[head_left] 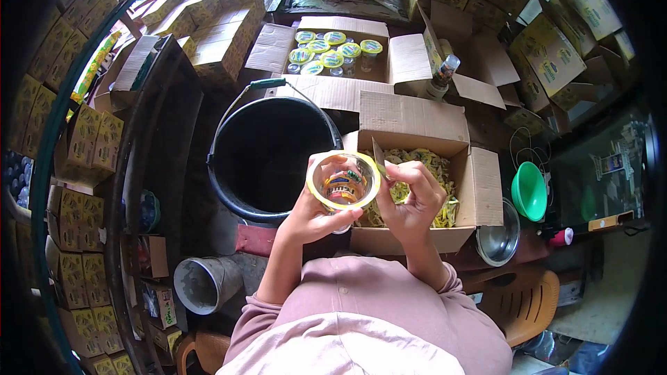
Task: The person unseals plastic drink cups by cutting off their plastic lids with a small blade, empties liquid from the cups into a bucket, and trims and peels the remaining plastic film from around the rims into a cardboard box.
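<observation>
Nearest is the wearer's dull pink shirt [389,281]. The left hand [303,217] is closed around a clear plastic cup with a yellow rim [344,206], thumb along its near side; the cup is held in front of the chest, its round end turned up toward the camera. The right hand [415,201] pinches a thin, flat, dark strip [379,153] in its fingers (material cannot be determined), the strip standing just beside the cup's rim; contact cannot be confirmed.

Beneath and behind the hands, an open brown cardboard box [415,112] contains yellow-green scraps [445,194]. To its left stands a large round black bucket [212,184] with a green-gripped handle; to its right, a shiny round basin [497,253] and a bright green round bowl [529,191], the bowl tilted.

Farther back, a second open brown cardboard box [375,83] holds clear cups with yellow-rimmed tops [333,38]. A clear bottle [440,80] stands right of it. Printed yellow cartons [549,55] are stacked at far right.
</observation>
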`<state>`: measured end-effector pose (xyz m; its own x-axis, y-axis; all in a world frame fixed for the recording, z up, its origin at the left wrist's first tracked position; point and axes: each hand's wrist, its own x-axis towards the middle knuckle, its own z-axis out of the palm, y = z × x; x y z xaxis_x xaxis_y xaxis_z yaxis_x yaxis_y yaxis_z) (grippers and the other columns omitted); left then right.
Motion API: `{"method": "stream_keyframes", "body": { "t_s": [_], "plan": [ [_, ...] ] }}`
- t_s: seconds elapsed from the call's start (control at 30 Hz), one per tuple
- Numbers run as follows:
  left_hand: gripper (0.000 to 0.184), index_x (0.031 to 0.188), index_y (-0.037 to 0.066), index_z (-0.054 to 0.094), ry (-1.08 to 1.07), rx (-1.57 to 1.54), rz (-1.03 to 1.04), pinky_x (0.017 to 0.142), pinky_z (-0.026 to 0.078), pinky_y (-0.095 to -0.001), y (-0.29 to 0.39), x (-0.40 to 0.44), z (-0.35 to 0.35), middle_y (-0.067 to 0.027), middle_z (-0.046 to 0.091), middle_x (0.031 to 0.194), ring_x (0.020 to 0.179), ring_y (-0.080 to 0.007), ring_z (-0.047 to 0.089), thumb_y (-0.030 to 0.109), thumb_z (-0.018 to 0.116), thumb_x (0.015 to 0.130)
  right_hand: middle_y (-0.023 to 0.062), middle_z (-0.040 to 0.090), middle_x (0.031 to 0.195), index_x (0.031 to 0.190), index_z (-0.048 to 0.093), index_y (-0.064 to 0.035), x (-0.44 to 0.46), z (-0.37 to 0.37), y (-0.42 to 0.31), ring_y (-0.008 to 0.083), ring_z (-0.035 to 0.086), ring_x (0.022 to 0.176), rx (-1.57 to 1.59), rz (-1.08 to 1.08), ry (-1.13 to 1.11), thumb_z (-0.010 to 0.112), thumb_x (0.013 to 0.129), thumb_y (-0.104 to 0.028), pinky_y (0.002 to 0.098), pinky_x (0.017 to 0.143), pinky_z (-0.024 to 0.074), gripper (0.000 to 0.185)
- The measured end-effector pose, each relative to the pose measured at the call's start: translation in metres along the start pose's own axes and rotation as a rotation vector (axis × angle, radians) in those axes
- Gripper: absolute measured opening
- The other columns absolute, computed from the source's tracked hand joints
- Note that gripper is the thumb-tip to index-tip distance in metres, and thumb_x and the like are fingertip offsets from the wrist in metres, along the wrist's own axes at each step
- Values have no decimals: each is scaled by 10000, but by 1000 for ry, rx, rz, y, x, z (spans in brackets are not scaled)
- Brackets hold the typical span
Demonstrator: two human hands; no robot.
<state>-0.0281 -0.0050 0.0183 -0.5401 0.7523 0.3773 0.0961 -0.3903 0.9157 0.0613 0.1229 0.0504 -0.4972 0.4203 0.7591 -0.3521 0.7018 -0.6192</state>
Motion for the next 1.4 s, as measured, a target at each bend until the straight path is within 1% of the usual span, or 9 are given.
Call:
{"method": "stream_keyframes", "body": {
  "t_s": [0.2,0.4,0.5,0.67,0.77,0.87,1.2,1.3,1.4],
  "plan": [
    [675,1218,20,271,36,-119,-119,834,436,-279,3,-3,2,-114,448,1081,999,-165,496,89,694,696,64,574,672,838,611,-36,1,1,-1,127,575,556,-32,-4,-13,671,638,68,223,491,464,233],
    [689,1228,27,270,71,-146,-16,856,424,-289,-3,-1,5,-125,434,1113,1033,-186,475,67,692,685,71,571,651,815,599,-14,-3,4,-6,127,577,553,-30,-19,82,679,646,55,222,489,462,200],
    [701,1235,28,271,84,-203,-43,854,426,-289,-3,-3,4,-131,420,1134,1046,-189,468,60,695,677,75,569,644,810,590,-5,-7,3,-7,127,575,547,-26,-38,94,683,647,54,223,486,462,197],
    [730,1236,27,276,86,-167,-21,853,436,-297,2,-3,6,-127,407,1148,1054,-190,467,63,720,658,87,568,643,789,572,1,-12,4,-14,131,572,533,-14,-52,102,678,646,63,225,472,460,189],
    [759,1235,27,282,103,-122,6,850,448,-300,1,-4,6,-114,392,1156,1050,-192,475,56,745,634,87,549,694,804,543,5,-16,4,-16,144,534,599,-34,-64,89,661,655,45,248,539,431,195],
    [776,1231,27,290,120,-84,44,840,463,-297,-3,-4,8,-99,380,1153,1043,-192,482,51,762,616,85,563,638,766,556,-1,-11,4,-18,137,572,528,-40,-90,112,667,651,69,222,458,453,175],
    [774,1226,20,337,9,166,120,834,451,-284,-13,-6,-1,-86,347,1144,1018,-189,491,65,774,589,84,571,650,799,584,-9,-10,3,-12,136,567,540,-80,-70,105,672,641,59,230,481,454,193],
    [775,1230,20,340,7,111,142,839,440,-281,-10,-4,1,-87,366,1136,1016,-186,488,71,770,587,86,577,657,805,589,-8,-10,1,-10,139,565,542,-6,-34,110,672,640,59,233,495,457,196],
    [767,1224,18,342,22,-21,55,835,447,-284,-8,-5,5,-92,381,1134,1018,-180,487,69,771,590,90,578,655,789,577,-5,-10,0,-9,144,569,547,0,-23,135,671,639,62,238,502,460,189]
  ]
}}
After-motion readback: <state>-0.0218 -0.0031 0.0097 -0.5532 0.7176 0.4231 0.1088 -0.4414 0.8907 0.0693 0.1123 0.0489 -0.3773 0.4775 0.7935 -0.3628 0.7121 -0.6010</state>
